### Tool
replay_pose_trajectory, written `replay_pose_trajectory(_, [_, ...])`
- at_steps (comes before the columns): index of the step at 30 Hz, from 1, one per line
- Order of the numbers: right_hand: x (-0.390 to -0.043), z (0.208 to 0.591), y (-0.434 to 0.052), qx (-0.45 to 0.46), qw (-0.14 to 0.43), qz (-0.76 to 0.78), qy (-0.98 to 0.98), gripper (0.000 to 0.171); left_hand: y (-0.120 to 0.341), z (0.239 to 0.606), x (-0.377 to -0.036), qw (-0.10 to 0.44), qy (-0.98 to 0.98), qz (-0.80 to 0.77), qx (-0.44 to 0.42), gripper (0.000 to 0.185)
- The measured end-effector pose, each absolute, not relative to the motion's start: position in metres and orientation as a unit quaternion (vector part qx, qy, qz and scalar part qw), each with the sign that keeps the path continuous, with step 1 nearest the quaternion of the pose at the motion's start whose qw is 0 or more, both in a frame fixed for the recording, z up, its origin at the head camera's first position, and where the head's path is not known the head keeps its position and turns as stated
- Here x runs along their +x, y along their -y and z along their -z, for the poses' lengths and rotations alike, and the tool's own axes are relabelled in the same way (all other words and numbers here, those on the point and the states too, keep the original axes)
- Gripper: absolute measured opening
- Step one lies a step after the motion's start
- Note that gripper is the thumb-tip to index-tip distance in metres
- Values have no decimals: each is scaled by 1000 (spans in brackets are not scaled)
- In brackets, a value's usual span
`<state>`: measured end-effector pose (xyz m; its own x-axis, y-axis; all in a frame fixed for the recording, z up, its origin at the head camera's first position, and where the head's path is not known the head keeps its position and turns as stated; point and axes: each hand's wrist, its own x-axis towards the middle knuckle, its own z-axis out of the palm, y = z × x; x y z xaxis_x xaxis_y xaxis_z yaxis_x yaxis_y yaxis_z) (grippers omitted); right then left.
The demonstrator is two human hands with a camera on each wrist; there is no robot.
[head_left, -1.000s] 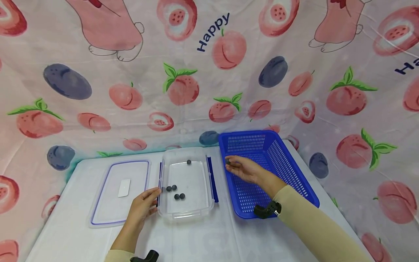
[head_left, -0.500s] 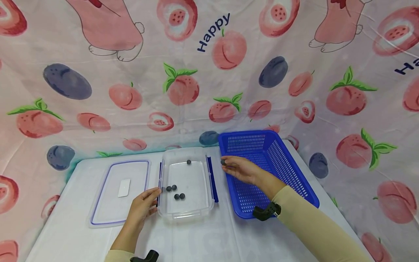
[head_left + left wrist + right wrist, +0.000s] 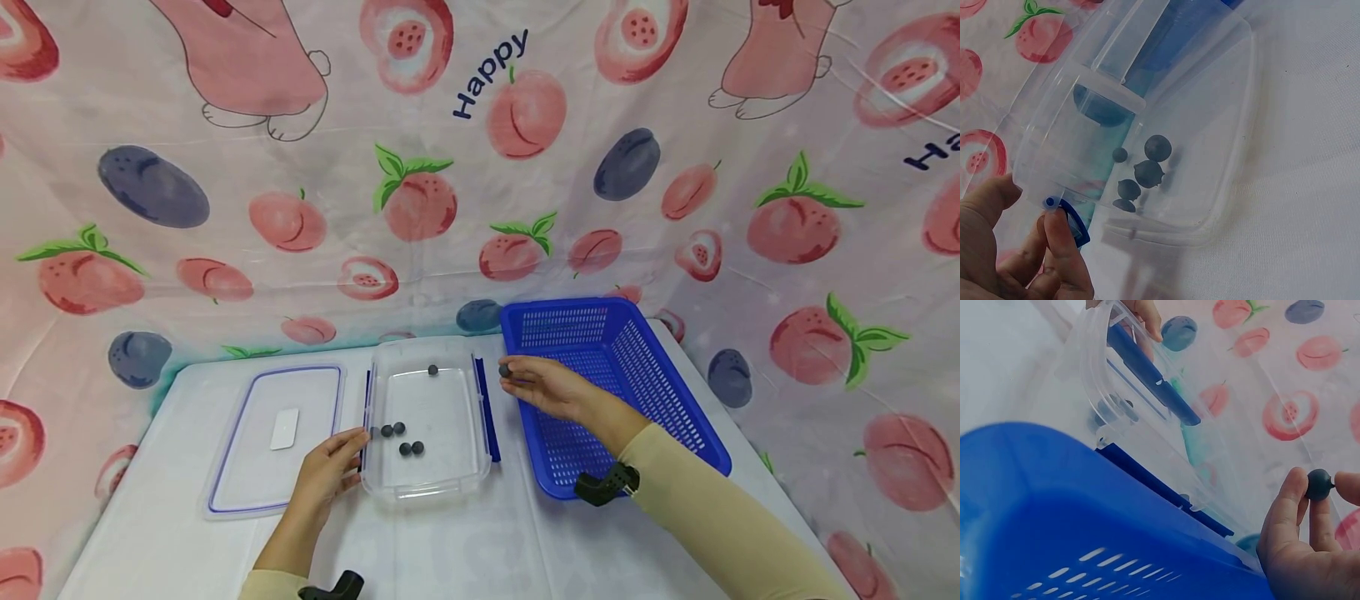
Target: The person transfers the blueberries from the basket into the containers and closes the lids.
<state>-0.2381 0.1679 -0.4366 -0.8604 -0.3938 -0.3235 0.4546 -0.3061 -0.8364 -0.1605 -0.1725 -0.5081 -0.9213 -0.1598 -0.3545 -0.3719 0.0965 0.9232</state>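
In the head view my left hand (image 3: pixel 324 469) grips the left wall of a clear plastic box (image 3: pixel 453 425). The left wrist view puts the thumb at the rim and the fingers by a blue latch (image 3: pixel 1072 222). Several small dark balls (image 3: pixel 1149 173) lie inside, most toward the left and one near the far end. My right hand (image 3: pixel 551 389) pinches another dark ball (image 3: pixel 1319 485) between thumb and fingertips; it has a tiny pointed nub. That hand is raised over the left rim of a blue basket (image 3: pixel 577 346), with the ball above the space between basket and box.
A clear lid with a blue seal (image 3: pixel 251 458) lies flat left of the box, a white rectangle (image 3: pixel 284 429) on it. Blue latches hang open on both box sides. The white-covered table (image 3: pixel 450 550) backs onto a fruit-printed curtain (image 3: pixel 420 125).
My right hand has moved slightly left with the ball, out past the basket's left rim toward the box. My left hand and the balls in the box stay where they were.
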Motion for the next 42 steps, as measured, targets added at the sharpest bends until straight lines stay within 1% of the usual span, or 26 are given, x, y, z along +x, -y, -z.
replay_pose_trajectory(17, [-238, 439, -147, 22, 270, 791, -548, 19, 173, 508, -161, 82, -738, -645, -181, 54])
replay_pose_trajectory(24, [-240, 445, -136, 26, 269, 768, -581, 31, 173, 509, -160, 84, -738, -645, -180, 58])
replay_pose_trajectory(31, [-240, 449, -125, 25, 263, 752, -603, 33, 172, 509, -160, 87, -737, -644, -184, 57])
replay_pose_trajectory(37, [-240, 449, -111, 11, 275, 744, -609, 37, 172, 508, -160, 83, -739, -643, -185, 58])
replay_pose_trajectory(42, [-240, 449, -102, 2, 294, 739, -607, 36, 172, 508, -160, 82, -738, -643, -188, 54])
